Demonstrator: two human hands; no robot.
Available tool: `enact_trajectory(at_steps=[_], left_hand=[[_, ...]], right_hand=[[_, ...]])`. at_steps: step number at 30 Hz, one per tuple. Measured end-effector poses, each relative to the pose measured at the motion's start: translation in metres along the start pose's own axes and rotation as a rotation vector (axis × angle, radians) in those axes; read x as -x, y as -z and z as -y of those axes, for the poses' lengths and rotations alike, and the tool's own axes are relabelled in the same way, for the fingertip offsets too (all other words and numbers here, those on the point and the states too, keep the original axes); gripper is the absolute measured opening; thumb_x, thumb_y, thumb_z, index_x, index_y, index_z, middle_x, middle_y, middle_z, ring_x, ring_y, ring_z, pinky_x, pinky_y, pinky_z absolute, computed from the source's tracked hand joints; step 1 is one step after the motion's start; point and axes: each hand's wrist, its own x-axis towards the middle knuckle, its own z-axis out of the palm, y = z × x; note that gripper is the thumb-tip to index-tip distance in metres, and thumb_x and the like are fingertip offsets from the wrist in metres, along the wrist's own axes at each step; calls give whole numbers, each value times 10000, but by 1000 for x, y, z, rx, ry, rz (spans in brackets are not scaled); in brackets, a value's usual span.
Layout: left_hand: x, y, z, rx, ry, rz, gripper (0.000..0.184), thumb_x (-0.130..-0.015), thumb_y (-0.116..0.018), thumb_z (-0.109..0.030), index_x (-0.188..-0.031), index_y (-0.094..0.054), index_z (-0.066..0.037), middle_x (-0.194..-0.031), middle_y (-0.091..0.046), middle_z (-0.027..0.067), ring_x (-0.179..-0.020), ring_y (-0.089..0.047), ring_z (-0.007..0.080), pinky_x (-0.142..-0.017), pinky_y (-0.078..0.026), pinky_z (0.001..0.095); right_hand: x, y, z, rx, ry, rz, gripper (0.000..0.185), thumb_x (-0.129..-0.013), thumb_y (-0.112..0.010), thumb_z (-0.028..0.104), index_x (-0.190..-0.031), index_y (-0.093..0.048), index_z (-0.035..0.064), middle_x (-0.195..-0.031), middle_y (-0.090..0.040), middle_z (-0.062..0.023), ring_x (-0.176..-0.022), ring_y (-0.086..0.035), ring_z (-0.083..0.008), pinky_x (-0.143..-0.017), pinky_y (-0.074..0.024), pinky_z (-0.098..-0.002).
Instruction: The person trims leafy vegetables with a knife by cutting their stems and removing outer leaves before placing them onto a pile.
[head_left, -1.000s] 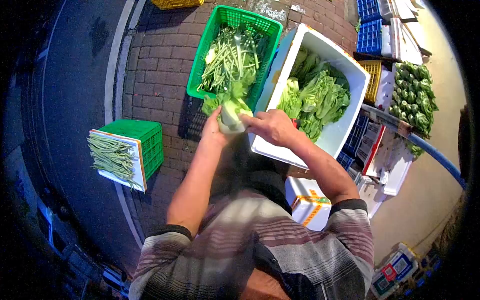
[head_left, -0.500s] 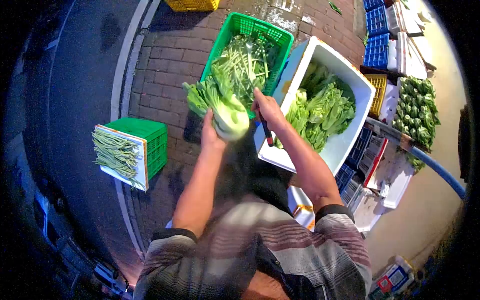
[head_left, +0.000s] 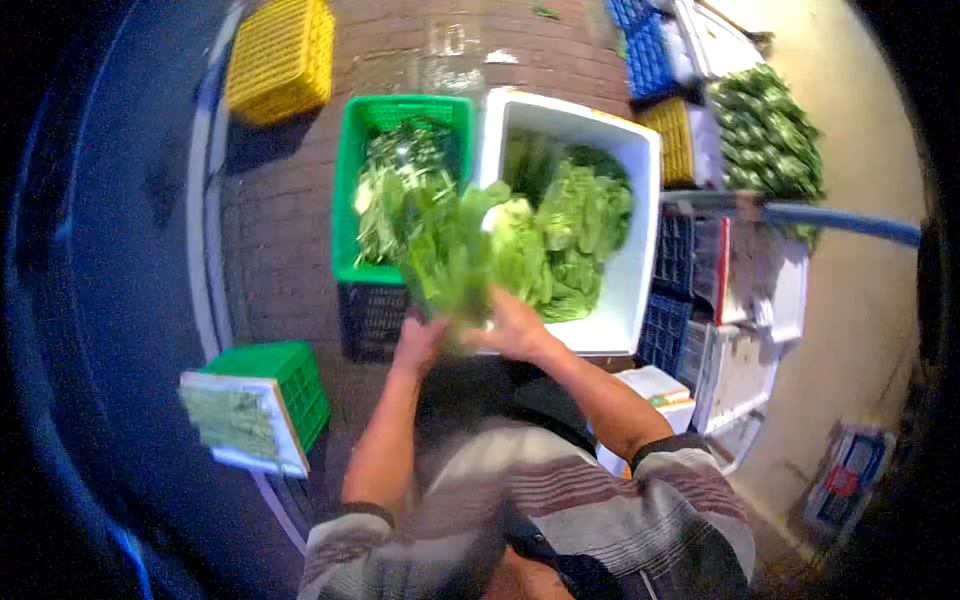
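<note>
A head of leafy greens (head_left: 445,250) hangs blurred in front of me, its leaves pointing away and its base toward my body. My left hand (head_left: 420,340) is closed round the base. Against the right side of that base lies my right hand (head_left: 515,325), its fingers smeared by motion. The knife seen earlier in the right hand does not show. Beyond the held head stands a green crate (head_left: 342,200) with cut stems and leaves (head_left: 400,190). To its right, a white foam box (head_left: 643,250) contains several heads of leafy greens (head_left: 580,225).
Long green beans (head_left: 230,420) lie on a white tray atop another green crate (head_left: 300,390) at left. A yellow crate (head_left: 280,60) stands far left. Stacked blue crates (head_left: 675,240), a blue pole (head_left: 850,222) and piled greens (head_left: 765,130) line the right. A dark crate (head_left: 375,320) sits below the green one.
The view has shifted. The greens have turned from base toward me at right to leaves pointing away, and come nearer my body. My right hand has moved in to the base; the knife is out of sight.
</note>
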Motion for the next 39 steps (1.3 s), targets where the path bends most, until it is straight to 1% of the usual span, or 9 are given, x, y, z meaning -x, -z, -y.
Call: enact_trajectory(at_steps=[3,12,17,21,27,31,32,35,39], left_hand=[[-7,-72,-16,-133,0,279,769,-795,-778,-321,-1384,-409,8,-1282,-570,114,-1122,-578,220,-959,-478,364],[-26,-404,12,-427,171,902,951,-776,-761,-477,-1444,-356,66,-1381,-506,194,-1275,-487,293,-1080,-364,394],[-56,-578,85,-502,43,786,689,-885,-653,-219,-1455,-357,30,-1398,-496,197,-1237,-521,287,-1056,-409,399],[-103,-579,135,-667,25,615,518,-914,-643,-223,-1342,-490,25,-1173,-644,160,-1003,-647,253,-870,-527,362],[-157,-469,149,-639,-92,-55,455,-940,-632,-266,-1299,-516,-12,-1052,-658,113,-876,-650,207,-779,-529,332],[-157,-469,159,-794,-107,-376,601,-995,-535,-295,-1467,-323,9,-1428,-445,210,-1263,-493,310,-952,-460,401],[-169,-447,176,-772,-64,-276,670,-1006,-506,-345,-1524,-221,-28,-1539,-293,210,-1384,-349,330,-1087,-338,441],[-193,-473,221,-1231,-115,-239,739,-1002,-523,-349,-1526,-165,30,-1554,-241,244,-1417,-284,350,-1163,-211,416],[-213,-479,256,-1456,-248,-540,882,-906,-638,-373,-1517,-161,47,-1534,-248,283,-1412,-282,369,-1157,-224,433]], right_hand=[[42,15,-61,-6,-29,-205,935,-698,-788,573,-1277,-472,-90,-1091,-622,-303,-1058,-619,-386,-965,-475,-430],[260,148,-234,-1383,51,-555,571,-790,-682,276,-1282,-575,8,-1211,-639,-148,-1083,-628,-260,-958,-498,-405],[324,245,-416,-1551,133,-884,816,-713,-776,558,-1302,-555,39,-1190,-650,-114,-1077,-628,-262,-946,-512,-442],[355,339,-586,-1623,260,-1291,765,-696,-793,586,-1229,-623,65,-1142,-675,-72,-1069,-623,-255,-956,-505,-423],[393,577,-697,-1495,251,-1597,494,-826,-726,302,-1216,-579,35,-1094,-640,-80,-981,-625,-244,-889,-524,-408],[371,678,-799,-1211,111,-1742,505,-775,-787,343,-1136,-607,39,-1004,-637,-66,-842,-619,-196,-673,-513,-343],[366,700,-824,-1167,-222,-1750,451,-761,-795,379,-1037,-637,59,-885,-636,-51,-712,-593,-171,-546,-452,-307],[348,746,-828,-1097,-342,-1703,516,-756,-810,438,-919,-657,-27,-710,-579,-54,-504,-497,-167,-443,-398,-334],[327,781,-894,-406,-1009,-1430,933,-774,-597,756,-1106,-641,-115,-959,-675,-199,-673,-643,-234,-689,-527,-384]])
